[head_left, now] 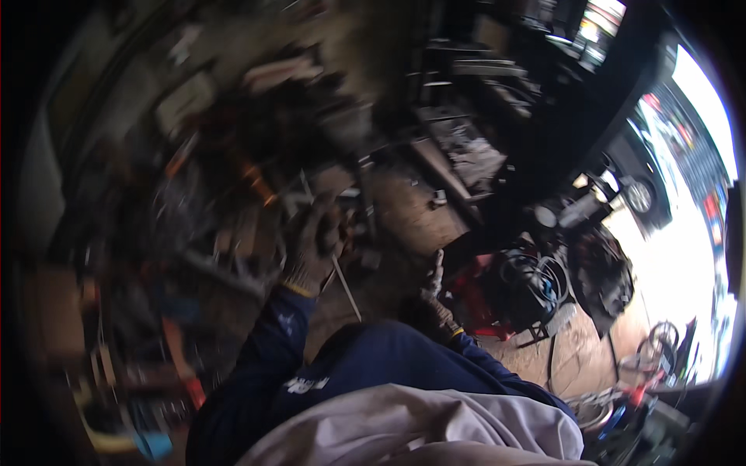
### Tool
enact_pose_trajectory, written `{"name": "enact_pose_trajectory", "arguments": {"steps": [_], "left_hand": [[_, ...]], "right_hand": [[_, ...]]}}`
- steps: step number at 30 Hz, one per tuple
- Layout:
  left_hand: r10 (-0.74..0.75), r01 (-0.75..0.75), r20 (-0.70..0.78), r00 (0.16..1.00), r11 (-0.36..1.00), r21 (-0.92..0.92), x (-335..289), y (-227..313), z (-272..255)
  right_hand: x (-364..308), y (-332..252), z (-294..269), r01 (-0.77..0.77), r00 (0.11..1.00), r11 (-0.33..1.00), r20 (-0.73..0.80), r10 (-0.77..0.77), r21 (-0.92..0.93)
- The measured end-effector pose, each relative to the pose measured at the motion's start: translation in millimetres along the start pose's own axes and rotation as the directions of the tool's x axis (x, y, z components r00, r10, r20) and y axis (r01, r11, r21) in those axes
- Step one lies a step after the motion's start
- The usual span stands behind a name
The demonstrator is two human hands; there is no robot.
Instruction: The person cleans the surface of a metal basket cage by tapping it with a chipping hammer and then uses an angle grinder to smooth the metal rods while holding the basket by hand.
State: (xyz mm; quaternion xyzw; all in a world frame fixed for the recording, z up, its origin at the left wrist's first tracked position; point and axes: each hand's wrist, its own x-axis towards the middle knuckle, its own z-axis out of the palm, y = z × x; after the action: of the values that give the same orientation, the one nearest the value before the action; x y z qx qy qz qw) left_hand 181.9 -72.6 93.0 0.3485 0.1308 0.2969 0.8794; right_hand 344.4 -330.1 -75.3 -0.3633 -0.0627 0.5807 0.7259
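My left hand (313, 245), in a dark work glove with a yellow cuff, is raised at the centre left. Its fingers are closed around a thin pale rod (346, 289), which slants down toward my lap and also seems to show above the hand. Lower and to the right is my right hand (437, 309), gloved as well and in shadow. A narrow pale shape (437, 272) sticks up from it; whether that is a finger or a held tool is unclear. Blur hides the fingers of this hand.
Beside my right hand stands a red container (478, 295) with coiled cables (532, 279), and a black bag (602, 272) lies beyond. Cluttered metal parts and an orange bar (258, 183) fill the left. A parked vehicle's wheel (639, 196) shows in the bright opening at right.
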Motion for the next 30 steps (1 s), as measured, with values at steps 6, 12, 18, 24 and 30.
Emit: {"name": "enact_pose_trajectory", "arguments": {"steps": [6,12,18,24,30], "left_hand": [[0.488,-0.354,0.364,0.794,-0.116,0.928,-108,119,-106],[0.413,-0.128,0.165,0.896,-0.115,0.985,-199,145,-122],[0.438,-0.078,0.247,0.864,-0.369,0.926,-215,143,-140],[0.458,0.072,0.168,0.873,-0.461,0.884,-202,152,-133],[0.411,0.107,0.132,0.902,-0.509,0.854,-172,160,-128]], "right_hand": [[57,66,134,-0.139,0.914,0.986,0.372,0.165,-0.096],[53,114,178,-0.300,0.826,0.944,0.459,0.327,-0.134],[15,107,239,0.075,0.882,0.795,0.412,0.228,-0.602],[52,117,229,0.442,0.765,0.492,0.602,0.230,-0.750],[69,92,236,0.132,0.835,0.738,0.475,0.277,-0.662]]}}
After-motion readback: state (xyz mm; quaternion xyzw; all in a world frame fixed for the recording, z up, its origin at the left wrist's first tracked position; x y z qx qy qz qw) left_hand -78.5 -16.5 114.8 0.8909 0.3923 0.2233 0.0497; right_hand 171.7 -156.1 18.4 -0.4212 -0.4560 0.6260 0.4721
